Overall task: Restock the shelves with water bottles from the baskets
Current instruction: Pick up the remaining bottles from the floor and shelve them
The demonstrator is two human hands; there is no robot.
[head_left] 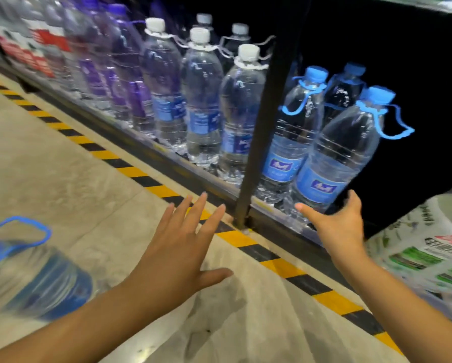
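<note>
- The left grip [179,254] is open, with fingers spread and straight. It hovers palm down over the floor [62,166] in the lower middle of the frame and holds nothing.
- The right grip [341,224] is open at the right. Its thumb points left and its fingers reach up at the base of a blue-capped bottle [342,153]; I cannot tell whether it touches.
- That bottle leans right at the front edge of the shelf [193,176], just right of a dark post [266,113].
- Two more blue-capped bottles [293,137] stand beside and behind it.
- Left of the post stand white-capped bottles [235,113]. Further left are purple-labelled bottles [115,74], then red-labelled bottles [44,45] at the blurred upper left.
- Another bottle [36,279] with a blue loop handle shows blurred at the lower left.
- Yellow-and-black tape [162,191] runs along the floor below the shelf.
- A wrapped pack [424,247] with green print lies at the right edge.
</note>
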